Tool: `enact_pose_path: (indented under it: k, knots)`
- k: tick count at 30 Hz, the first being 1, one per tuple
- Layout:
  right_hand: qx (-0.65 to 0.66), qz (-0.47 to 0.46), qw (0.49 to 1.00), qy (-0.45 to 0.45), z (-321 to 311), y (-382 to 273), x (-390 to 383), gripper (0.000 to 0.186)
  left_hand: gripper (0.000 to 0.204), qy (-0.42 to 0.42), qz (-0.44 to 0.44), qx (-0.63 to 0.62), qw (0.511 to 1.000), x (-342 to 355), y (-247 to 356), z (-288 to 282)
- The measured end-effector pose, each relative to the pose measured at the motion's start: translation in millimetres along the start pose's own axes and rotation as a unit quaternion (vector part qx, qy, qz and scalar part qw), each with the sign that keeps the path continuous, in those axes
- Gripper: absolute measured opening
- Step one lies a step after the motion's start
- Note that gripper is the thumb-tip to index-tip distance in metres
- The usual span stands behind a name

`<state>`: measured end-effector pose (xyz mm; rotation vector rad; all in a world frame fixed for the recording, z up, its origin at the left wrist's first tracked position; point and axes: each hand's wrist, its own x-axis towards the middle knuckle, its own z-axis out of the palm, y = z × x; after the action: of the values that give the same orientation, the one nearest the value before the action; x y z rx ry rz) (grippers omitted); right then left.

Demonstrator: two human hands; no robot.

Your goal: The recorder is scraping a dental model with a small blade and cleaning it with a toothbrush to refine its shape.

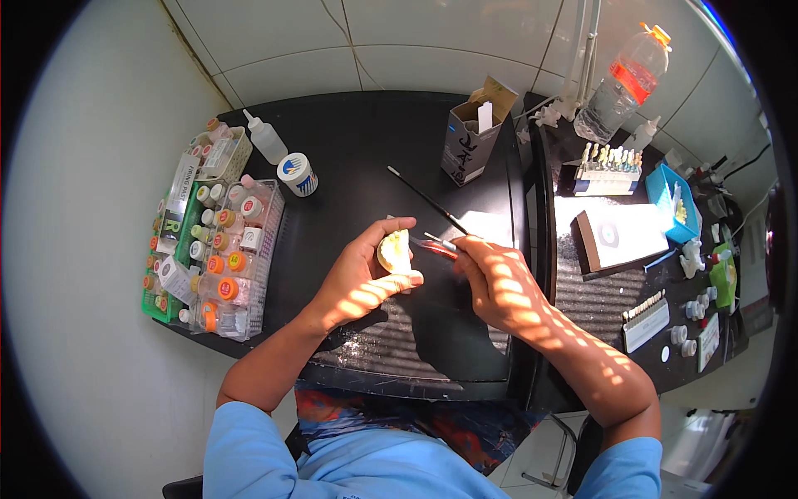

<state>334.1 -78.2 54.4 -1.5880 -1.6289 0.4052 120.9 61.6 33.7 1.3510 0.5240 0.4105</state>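
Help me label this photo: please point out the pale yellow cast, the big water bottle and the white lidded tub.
Pale yellow cast (393, 252): head view, middle of its visible side.
Big water bottle (631, 81): head view, red label.
White lidded tub (293, 168): head view, top of lid.

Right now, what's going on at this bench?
A person's left hand holds a pale-yellow, curved dental model over the black table. The right hand grips a slender, light-tipped tool, pointed toward the model; I can't tell if they touch. A long, thin black-handled tool reaches up beside that hand; whether it's held too is unclear. An open grey cardboard box stands behind.
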Motion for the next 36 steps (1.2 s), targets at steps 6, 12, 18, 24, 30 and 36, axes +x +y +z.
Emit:
enact_pose_path:
  k: [6,12,18,24,30,36]
  knots:
    - [0.005,-0.060,0.998,-0.015,2.9,-3.2,-5.9,0.024,0.070,-0.010,0.005,0.007,1.000,0.4,0.5,3.0]
    - [-0.001,-0.025,0.999,-0.035,1.6,-12.3,-5.2,0.021,0.070,-0.008,0.020,0.006,1.000,-0.8,-1.8,3.2]
    - [-0.017,-0.005,0.999,-0.038,-3.5,-19.7,-3.7,0.021,0.072,0.010,0.057,0.013,0.998,0.5,-9.3,-1.1]
    - [0.004,0.020,0.999,-0.038,-2.7,-22.2,-4.3,0.022,0.074,0.018,0.057,0.073,0.995,-1.5,-6.0,3.0]
    - [-0.032,0.009,0.999,-0.042,-4.6,-24.3,-4.7,0.022,0.070,0.019,0.066,0.093,0.993,-3.2,-6.1,4.2]
    - [-0.042,-0.009,0.999,-0.027,-3.3,-21.0,-5.2,0.021,0.060,0.023,0.089,0.122,0.988,-3.6,-3.3,4.7]
